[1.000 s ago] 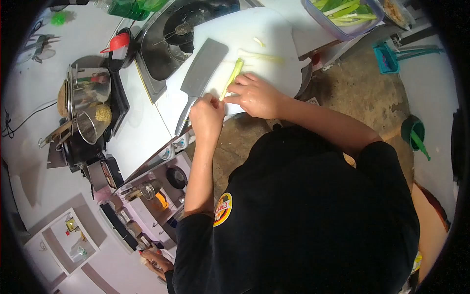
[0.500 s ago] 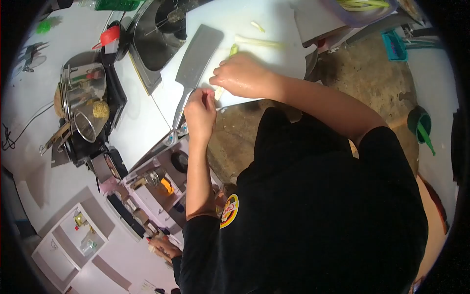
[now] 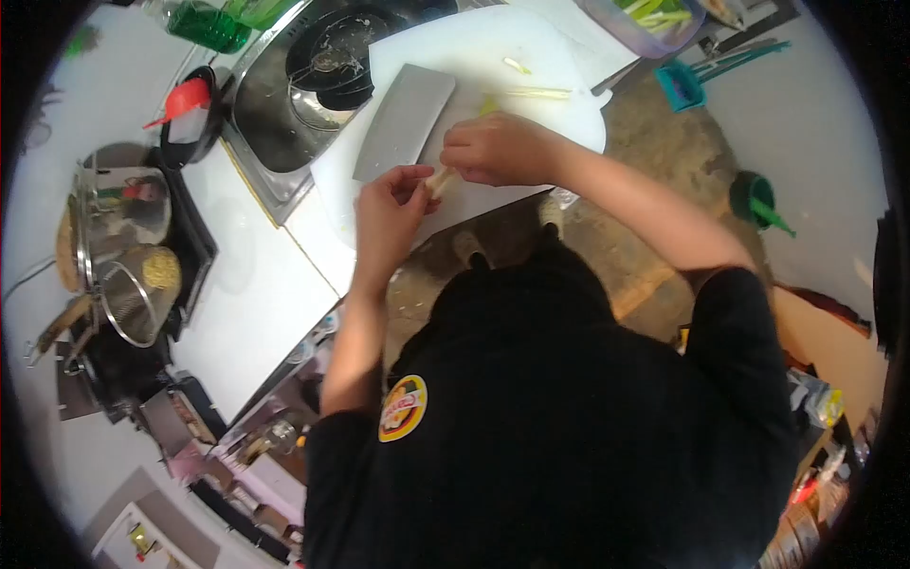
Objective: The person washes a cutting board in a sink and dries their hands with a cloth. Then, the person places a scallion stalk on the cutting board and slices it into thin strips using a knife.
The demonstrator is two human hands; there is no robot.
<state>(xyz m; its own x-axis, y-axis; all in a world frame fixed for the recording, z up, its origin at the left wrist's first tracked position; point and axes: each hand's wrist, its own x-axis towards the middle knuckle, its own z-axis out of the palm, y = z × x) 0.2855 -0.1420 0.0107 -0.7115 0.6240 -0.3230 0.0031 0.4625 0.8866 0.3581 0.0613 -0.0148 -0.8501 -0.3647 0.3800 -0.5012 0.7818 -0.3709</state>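
Stalk (image 3: 439, 180) was at the near part of the white board (image 3: 571, 119): the left hand (image 3: 389, 213) pinched its pale end, and the right hand (image 3: 502, 150) was curled around it farther along. Past them on the board lay a cleaver (image 3: 406, 121), a second stalk (image 3: 538, 93) and a small scrap (image 3: 517, 65); beyond sat a plastic tub (image 3: 647, 45) of greens (image 3: 652, 13).

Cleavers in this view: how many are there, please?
1: the cleaver lies on the white cutting board, near the left hand. Others may be hidden from this view.
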